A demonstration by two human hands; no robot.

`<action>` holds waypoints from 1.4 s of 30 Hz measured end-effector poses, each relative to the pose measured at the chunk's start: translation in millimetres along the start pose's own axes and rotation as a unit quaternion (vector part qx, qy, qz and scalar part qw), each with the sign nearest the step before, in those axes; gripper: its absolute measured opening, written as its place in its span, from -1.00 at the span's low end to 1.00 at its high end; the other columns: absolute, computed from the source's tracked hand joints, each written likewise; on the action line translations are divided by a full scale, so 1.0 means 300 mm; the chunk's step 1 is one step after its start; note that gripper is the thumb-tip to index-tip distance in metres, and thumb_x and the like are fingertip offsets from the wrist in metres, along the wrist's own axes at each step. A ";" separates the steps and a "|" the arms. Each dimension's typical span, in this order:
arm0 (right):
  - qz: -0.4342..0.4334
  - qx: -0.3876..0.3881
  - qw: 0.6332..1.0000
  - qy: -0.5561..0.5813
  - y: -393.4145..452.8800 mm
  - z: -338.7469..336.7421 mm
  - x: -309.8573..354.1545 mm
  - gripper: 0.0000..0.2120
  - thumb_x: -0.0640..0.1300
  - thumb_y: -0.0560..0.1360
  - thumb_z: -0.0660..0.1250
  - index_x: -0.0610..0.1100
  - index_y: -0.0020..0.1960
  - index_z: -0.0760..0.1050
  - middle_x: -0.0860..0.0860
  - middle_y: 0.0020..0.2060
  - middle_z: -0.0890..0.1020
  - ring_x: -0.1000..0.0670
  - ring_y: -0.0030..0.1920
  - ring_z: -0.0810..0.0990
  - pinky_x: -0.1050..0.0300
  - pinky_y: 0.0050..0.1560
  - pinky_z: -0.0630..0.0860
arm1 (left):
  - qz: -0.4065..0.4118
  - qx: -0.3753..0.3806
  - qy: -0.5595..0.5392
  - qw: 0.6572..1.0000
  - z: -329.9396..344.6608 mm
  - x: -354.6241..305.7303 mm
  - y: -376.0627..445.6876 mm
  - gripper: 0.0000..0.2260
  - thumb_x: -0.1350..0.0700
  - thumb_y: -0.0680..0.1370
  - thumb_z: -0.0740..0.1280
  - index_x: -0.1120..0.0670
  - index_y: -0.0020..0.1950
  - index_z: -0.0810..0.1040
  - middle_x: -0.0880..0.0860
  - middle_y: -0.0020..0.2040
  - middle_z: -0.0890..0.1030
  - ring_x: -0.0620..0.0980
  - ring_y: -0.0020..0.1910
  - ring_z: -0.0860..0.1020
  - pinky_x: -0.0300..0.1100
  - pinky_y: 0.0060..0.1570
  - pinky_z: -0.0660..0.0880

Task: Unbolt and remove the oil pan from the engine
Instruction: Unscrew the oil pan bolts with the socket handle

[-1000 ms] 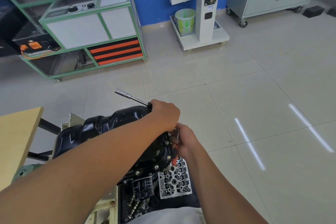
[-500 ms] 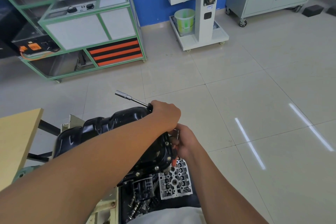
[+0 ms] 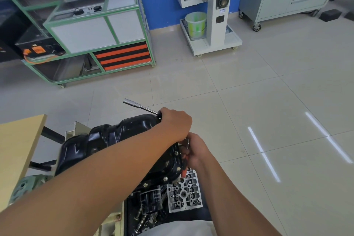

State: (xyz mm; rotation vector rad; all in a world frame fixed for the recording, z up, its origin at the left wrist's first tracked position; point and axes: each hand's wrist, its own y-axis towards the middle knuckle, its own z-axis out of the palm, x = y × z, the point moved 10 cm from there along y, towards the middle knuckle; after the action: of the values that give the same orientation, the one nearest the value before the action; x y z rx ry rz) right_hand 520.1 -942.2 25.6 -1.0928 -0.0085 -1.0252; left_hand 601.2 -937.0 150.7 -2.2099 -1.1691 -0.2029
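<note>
You're mid-unbolt here: the black oil pan (image 3: 118, 140) sits on top of the engine in front of you, with several flange bolts (image 3: 165, 178) in place along the near edge. Your left hand (image 3: 175, 123) is wrapped around a socket wrench (image 3: 140, 106), your right hand (image 3: 195, 151) is curled on its lower end by the pan's corner. Next you'll probably need to seat squarely and crack that bolt loose.
</note>
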 end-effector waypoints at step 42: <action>-0.001 0.016 1.000 -0.002 -0.001 0.007 0.010 -0.89 -0.18 0.51 0.25 -0.13 -0.10 0.55 0.04 -0.38 0.61 0.07 -0.50 0.17 0.18 -0.48 0.16 | -0.002 0.026 0.026 0.999 0.034 0.013 0.011 -0.81 0.18 0.52 0.35 0.10 -0.19 0.35 0.05 -0.17 0.44 0.20 -0.12 0.49 0.32 0.13 0.37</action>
State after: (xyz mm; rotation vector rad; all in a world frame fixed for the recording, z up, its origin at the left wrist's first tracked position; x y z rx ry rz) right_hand 522.5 -942.8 28.4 -1.0659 -0.0294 -1.0205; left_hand 604.5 -929.7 142.8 -2.1439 -1.1384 -0.2273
